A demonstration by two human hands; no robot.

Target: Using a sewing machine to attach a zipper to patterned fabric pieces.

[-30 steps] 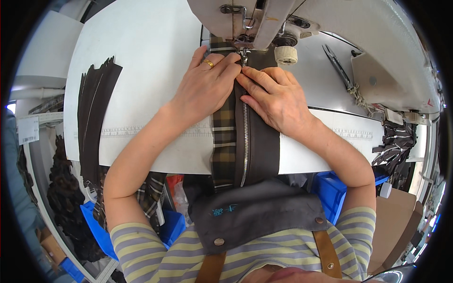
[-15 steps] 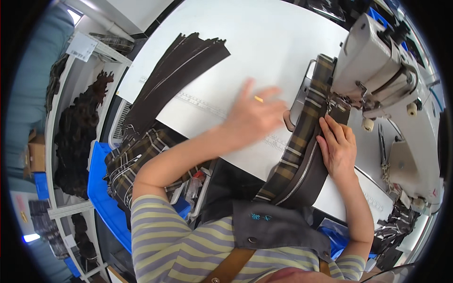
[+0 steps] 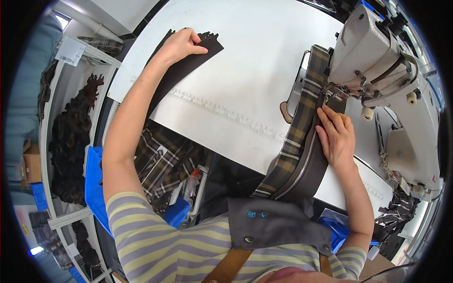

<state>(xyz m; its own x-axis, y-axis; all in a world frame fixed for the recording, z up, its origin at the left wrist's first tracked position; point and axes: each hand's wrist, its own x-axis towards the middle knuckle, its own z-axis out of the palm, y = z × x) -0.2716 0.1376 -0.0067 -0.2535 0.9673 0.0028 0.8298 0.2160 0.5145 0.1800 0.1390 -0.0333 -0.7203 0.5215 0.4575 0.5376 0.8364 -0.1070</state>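
My left hand (image 3: 180, 47) reaches far over the table onto a stack of dark fabric strips (image 3: 166, 84). Its thumb and fingers are bent in at the ragged far end, closed on the strip there; the fingertips are partly hidden. On the right, my right hand (image 3: 338, 141) lies with flat, stretched fingers on a dark strip with a metal zipper (image 3: 302, 170). Joined along that zipper is a brown plaid fabric strip (image 3: 302, 137). The far end of this piece sits under the needle area of a white sewing machine (image 3: 377, 61).
A white table (image 3: 245, 56) with printed ruler markings carries the work. Beneath its left edge, a blue bin (image 3: 96, 188) holds plaid fabric (image 3: 163, 162). White shelving (image 3: 52, 155) with dark pieces stands at the far left. Thread bundles (image 3: 398, 219) hang at the right.
My left hand has moved from beside the plaid piece, away to the left, onto the dark strips. My right hand stays on the zipper strip.
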